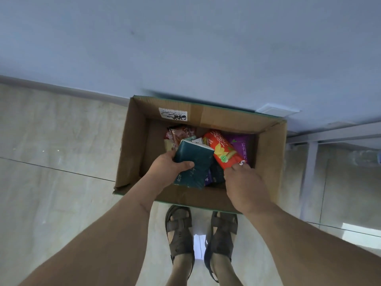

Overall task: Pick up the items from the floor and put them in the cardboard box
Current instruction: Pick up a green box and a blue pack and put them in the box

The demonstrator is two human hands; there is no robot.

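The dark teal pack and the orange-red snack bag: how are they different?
The dark teal rectangular pack is blocky with plain faces; the orange-red crinkly snack bag is flat and shiny with pictures. The left hand clasps the pack; the right hand holds the bag. Both are over the cardboard box.

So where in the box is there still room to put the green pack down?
Bare bottom shows along the cardboard box's left wall, beside the red-and-clear snack bag. The middle and right are crowded: the left hand holds the dark green pack, the right hand the orange chip bag, over the purple bag.
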